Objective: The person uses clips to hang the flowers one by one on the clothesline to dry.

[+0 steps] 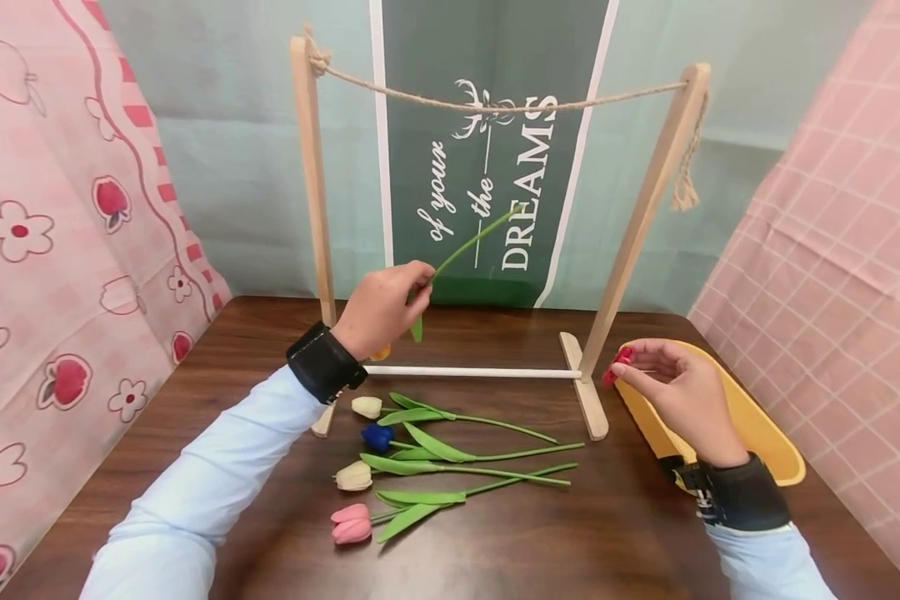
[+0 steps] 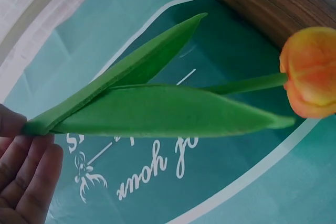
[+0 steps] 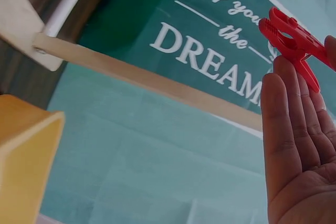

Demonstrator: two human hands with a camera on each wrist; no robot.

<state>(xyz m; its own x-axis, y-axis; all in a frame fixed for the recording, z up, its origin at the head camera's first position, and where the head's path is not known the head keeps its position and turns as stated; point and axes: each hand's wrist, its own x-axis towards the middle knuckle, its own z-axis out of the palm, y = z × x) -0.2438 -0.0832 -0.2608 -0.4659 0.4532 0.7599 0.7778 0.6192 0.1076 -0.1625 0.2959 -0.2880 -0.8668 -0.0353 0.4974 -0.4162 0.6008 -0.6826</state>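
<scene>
My left hand (image 1: 386, 308) pinches the green stem (image 1: 472, 243) of an artificial orange tulip, in front of the wooden stand. In the left wrist view its orange bloom (image 2: 310, 72) is at the right, with two long leaves (image 2: 168, 111) beside the stem. My right hand (image 1: 678, 396) holds a red clothespin (image 3: 294, 38) between thumb and fingertips, above a yellow bin (image 1: 765, 433). On the table lie a pink tulip (image 1: 352, 525), a blue tulip (image 1: 378, 437) and two cream tulips (image 1: 354, 477), blooms to the left.
The wooden stand has two posts (image 1: 637, 233), a sagging twine rope (image 1: 450, 105) tied across the top and a white crossbar (image 1: 472, 372) low down. A green-blue cloth with lettering hangs behind. Pink patterned cloths (image 1: 30, 333) flank the brown table (image 1: 570, 542).
</scene>
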